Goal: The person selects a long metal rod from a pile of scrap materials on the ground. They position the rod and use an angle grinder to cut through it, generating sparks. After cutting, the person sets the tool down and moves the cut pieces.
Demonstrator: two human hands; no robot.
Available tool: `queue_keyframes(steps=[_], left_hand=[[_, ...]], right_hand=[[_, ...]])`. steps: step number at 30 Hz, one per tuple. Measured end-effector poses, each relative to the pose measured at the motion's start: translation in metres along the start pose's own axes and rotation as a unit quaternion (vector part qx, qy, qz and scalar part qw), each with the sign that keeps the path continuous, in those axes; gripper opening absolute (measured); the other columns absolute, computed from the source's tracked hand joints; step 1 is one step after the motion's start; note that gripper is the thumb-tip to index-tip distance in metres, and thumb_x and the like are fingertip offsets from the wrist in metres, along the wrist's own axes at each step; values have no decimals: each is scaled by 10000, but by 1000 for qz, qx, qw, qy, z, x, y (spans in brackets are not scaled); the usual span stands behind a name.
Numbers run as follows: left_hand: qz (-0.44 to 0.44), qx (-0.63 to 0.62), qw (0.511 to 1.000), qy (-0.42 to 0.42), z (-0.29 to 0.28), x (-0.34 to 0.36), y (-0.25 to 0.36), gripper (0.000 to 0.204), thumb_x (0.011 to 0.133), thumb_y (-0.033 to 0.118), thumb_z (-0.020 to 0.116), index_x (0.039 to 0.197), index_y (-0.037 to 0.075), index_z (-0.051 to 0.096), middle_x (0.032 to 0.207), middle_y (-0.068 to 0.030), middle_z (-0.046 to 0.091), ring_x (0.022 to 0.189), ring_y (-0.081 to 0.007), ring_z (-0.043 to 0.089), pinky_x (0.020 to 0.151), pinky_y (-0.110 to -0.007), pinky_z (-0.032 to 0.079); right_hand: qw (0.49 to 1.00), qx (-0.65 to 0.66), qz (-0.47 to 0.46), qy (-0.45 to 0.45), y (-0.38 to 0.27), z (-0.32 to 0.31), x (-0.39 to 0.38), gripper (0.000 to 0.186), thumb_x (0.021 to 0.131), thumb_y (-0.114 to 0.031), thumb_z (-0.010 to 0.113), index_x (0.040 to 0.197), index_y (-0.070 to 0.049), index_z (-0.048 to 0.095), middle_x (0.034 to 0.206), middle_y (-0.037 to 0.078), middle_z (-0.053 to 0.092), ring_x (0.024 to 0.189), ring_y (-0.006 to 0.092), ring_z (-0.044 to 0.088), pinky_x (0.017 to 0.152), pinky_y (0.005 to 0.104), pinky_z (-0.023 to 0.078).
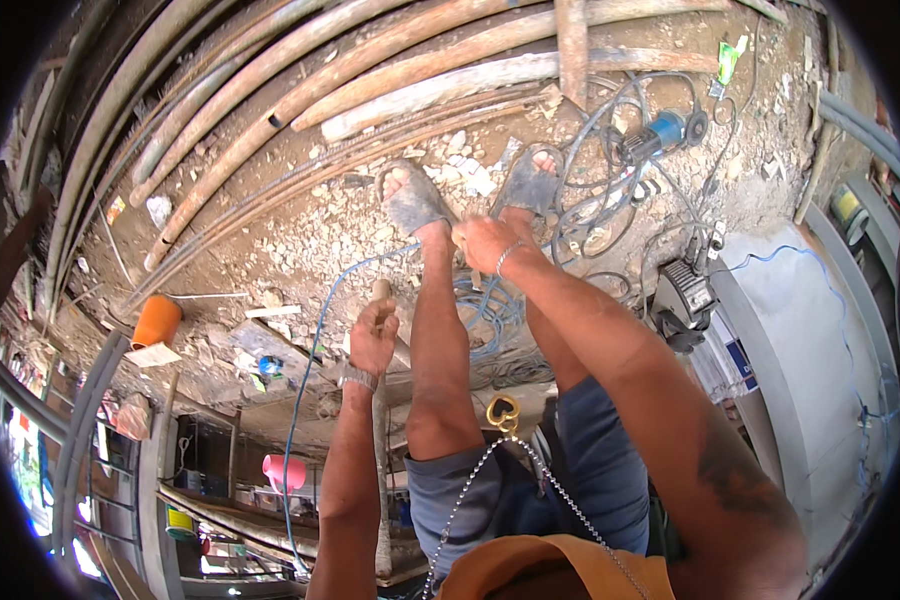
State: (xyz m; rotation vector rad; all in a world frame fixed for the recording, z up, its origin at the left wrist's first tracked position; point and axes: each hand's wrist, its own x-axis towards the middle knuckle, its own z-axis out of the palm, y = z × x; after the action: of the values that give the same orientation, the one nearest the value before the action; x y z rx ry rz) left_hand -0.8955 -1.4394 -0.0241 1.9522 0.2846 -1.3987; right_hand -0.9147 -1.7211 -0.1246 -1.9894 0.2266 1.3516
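My left hand [373,338] is closed around what looks like a wooden pole [382,450]. A rounded pale end [381,289] shows past the fingers, and the shaft runs down beside my left shin. My right hand [487,245] makes a fist in front of my feet, between the two dusty sandals [413,198]. A small tan tip shows at its thumb side; the rest of what it holds, if anything, is hidden. A blue cord [322,325] runs over the ground to the left of my legs, and a coil of blue rope [492,318] lies behind them.
Rusty pipes [400,45] lie across the far ground. A blue angle grinder [660,135] sits among dark cables at the right, with a dark machine [682,292] nearer. Rubble covers the ground. An orange container [157,322] stands at left; a pink bucket [284,472] is lower down.
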Motion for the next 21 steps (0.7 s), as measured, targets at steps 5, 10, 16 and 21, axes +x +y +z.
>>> queue_keyframes(steps=[5,10,16,21], left_hand=[[4,22,1000,2,18,-46,18,207,961,70,594,1149,-12,624,1057,-74,669,968,-149,642,819,-282,524],[-54,30,998,23,7,-74,127,226,999,162,559,1151,8,624,1077,-86,669,1001,-164,649,831,-317,536],[83,74,994,-16,59,-70,258,411,998,360,589,1223,17,572,1089,-105,676,1041,-224,652,906,-374,524],[123,99,966,-204,172,-47,275,270,893,-15,566,1156,8,620,1073,-102,642,1036,-204,641,882,-320,518]], right_hand=[[981,130,50,136,85,30,-50,98,836,-159,612,838,-112,698,868,155,698,939,346,666,856,445,521],[931,264,140,207,185,2,-121,157,818,-206,663,909,-97,730,914,176,709,878,348,683,812,412,539],[759,457,320,336,319,47,-167,165,839,-157,636,910,-69,756,837,141,734,763,250,697,738,350,541],[595,527,450,407,379,70,-156,230,846,-262,681,920,-57,753,779,119,731,742,212,703,735,332,542]])
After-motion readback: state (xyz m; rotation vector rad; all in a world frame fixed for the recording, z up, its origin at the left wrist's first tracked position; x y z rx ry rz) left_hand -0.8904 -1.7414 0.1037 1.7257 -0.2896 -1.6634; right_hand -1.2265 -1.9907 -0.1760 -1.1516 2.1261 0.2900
